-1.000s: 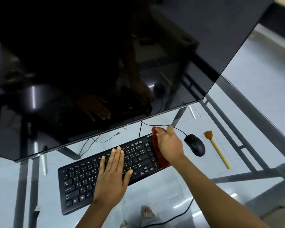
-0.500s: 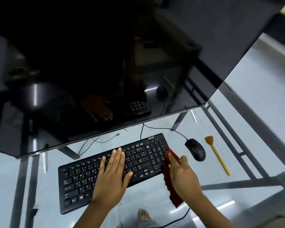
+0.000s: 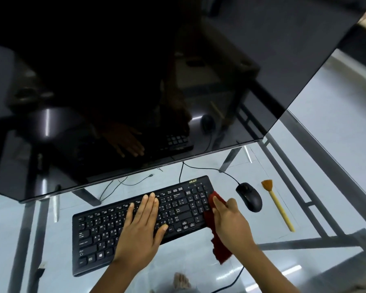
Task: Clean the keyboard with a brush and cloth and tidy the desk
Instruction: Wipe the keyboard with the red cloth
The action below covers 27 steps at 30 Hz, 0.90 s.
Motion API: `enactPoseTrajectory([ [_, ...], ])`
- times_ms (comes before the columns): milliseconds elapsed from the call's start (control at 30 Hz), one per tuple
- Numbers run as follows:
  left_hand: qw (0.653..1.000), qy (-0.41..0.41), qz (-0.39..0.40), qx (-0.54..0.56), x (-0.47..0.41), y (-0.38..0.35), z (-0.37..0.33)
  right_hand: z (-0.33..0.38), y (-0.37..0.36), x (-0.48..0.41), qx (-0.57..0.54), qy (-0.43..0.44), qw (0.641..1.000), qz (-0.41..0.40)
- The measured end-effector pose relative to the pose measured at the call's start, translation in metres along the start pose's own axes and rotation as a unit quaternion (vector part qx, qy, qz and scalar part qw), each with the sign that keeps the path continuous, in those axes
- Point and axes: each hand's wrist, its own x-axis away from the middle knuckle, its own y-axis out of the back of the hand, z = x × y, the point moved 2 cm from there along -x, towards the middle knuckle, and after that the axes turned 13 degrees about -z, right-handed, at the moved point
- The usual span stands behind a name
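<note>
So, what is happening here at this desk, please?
A person is cleaning a black keyboard on a glass desk. The left hand lies flat on the keys and holds the keyboard down. The right hand grips a red cloth against the keyboard's right end. A black mouse and a wooden-handled brush lie unused further right, and a dark monitor stands behind.
</note>
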Motion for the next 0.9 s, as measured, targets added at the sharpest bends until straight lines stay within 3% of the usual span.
enactPoseTrajectory([
  [200, 1.0, 0.002, -0.001, 0.005, -0.001, 0.003, -0.001, 0.053, -0.013, -0.06, -0.014, -0.006, 1.0, -0.005],
  [300, 1.0, 0.005, -0.003, 0.005, -0.001, 0.002, -0.001, 0.095, -0.024, -0.034, -0.018, 0.124, 0.99, 0.069],
  [367, 1.0, 0.006, -0.002, 0.007, 0.0, 0.002, 0.0, 0.095, -0.024, -0.03, -0.015, 0.159, 0.984, 0.079],
  [500, 1.0, 0.008, -0.001, 0.011, 0.0, 0.002, 0.0, 0.064, -0.019, -0.052, 0.019, 0.035, 0.999, 0.018],
  [667, 1.0, 0.012, -0.001, 0.015, 0.0, 0.0, 0.001, 0.096, -0.027, -0.037, -0.018, 0.144, 0.986, 0.085],
  [800, 1.0, 0.017, 0.002, 0.024, -0.001, 0.005, 0.0, 0.066, -0.013, -0.062, 0.022, 0.073, 0.995, 0.056],
  [900, 0.994, 0.102, -0.033, 0.025, 0.008, 0.021, 0.019, 0.065, -0.008, -0.06, 0.054, 0.081, 0.992, 0.075],
])
